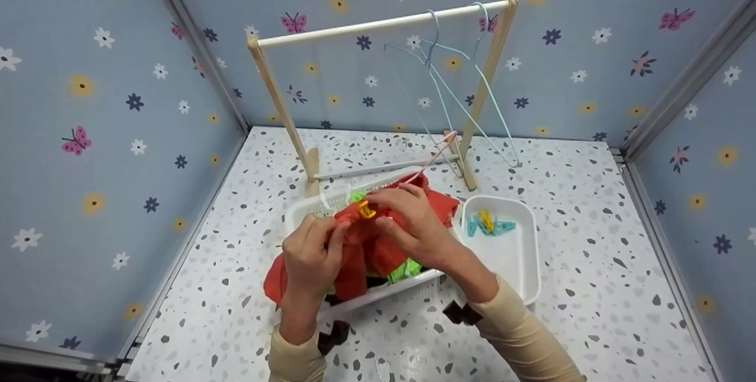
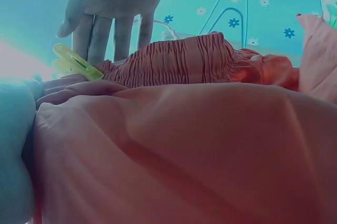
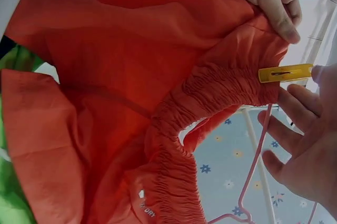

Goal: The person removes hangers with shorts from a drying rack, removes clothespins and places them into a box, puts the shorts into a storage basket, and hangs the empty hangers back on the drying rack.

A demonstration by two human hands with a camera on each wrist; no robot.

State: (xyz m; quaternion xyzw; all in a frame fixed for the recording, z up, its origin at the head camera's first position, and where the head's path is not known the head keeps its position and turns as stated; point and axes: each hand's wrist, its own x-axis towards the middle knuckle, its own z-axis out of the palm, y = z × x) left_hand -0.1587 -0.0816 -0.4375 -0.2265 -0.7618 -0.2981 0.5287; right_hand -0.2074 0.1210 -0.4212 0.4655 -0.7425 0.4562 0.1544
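Note:
Red-orange shorts [image 3: 121, 50] with a gathered elastic waistband [image 3: 221, 90] are held up over a white basket [image 1: 378, 296]. My left hand [image 1: 313, 249] pinches the cloth at one waistband corner, thumb on top. A yellow clothespin [image 3: 284, 73] is clipped on the waistband beside that grip. My right hand [image 3: 310, 134] is at the clothespin's outer end, its thumb by the tip and its fingers extended and spread. Behind the waistband runs a pink hanger [image 3: 253, 166]; in the head view, part of the pink hanger [image 1: 434, 154] sticks up beyond the shorts.
Behind the basket stands a wooden rack with a white rod [image 1: 378, 26]. Light blue hangers [image 1: 466, 57] hang at its right end. To the right, a white tray [image 1: 528, 264] holds teal clothespins [image 1: 504, 227] and a yellow one [image 1: 486, 221]. Green cloth [image 1: 404, 271] lies in the basket.

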